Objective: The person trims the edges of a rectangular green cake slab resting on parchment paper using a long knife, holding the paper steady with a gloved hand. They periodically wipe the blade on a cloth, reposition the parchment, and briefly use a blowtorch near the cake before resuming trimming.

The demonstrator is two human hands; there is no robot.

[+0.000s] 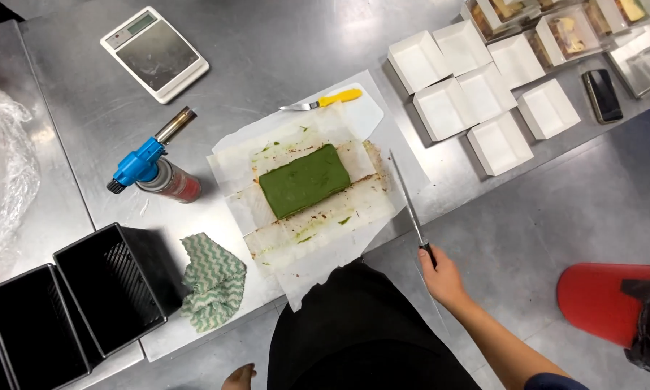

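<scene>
A green rectangular cake [305, 180] lies on crumb-flecked white baking paper [296, 238] on the steel table [267, 50]. My right hand [443, 276] grips the dark handle of a long thin knife [405, 195], whose blade points away from me along the right edge of the paper, clear of the cake. My left hand [239, 376] shows only partly at the bottom edge, below the table's front edge; it touches nothing that I can see.
A blue-headed gas torch [155, 167] lies left of the paper, a yellow-handled spatula [325, 100] behind it, a white scale [155, 53] farther back. Black loaf tins [87, 303] and a zigzag cloth [211, 280] sit front left. White boxes [484, 87], a phone [603, 95], a red bin [603, 303].
</scene>
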